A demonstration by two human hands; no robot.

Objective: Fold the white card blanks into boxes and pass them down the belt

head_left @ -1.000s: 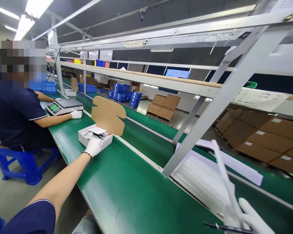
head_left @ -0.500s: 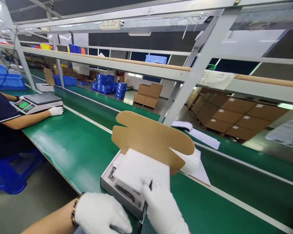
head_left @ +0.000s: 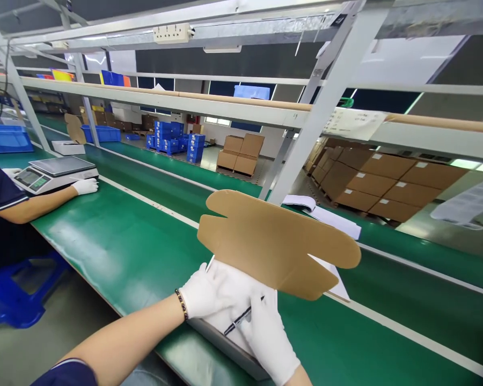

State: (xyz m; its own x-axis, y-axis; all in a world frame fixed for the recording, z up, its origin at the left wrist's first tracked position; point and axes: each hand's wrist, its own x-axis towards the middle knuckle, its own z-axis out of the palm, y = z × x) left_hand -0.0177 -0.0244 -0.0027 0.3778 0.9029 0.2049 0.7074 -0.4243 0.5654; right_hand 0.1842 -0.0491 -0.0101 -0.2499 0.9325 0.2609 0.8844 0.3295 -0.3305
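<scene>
An open cardboard box [head_left: 229, 343] sits on the green bench, its brown lid [head_left: 277, 244] standing up behind it. White foam sheet [head_left: 241, 276] fills the top and covers what is inside. My left hand [head_left: 205, 295], in a white glove, lies on the foam at the box's left side, fingers stretched out. My gloved right hand [head_left: 269, 335] rests over the right side of the box, fingers closed on a black pen [head_left: 238, 320] that slants across the foam. Some fingertips blend into the white foam.
Behind the lid lie white papers [head_left: 334, 220]. A metal post [head_left: 309, 123] rises at the bench's far side. On the left, a co-worker's gloved hand [head_left: 85, 186] is beside a weighing scale [head_left: 58, 170]. A blue stool [head_left: 24, 289] stands below the bench edge.
The foam has gone down into the box and now hides the contents seen before. My left hand has moved up and right from the front onto the foam. The pen stays in my right hand.
</scene>
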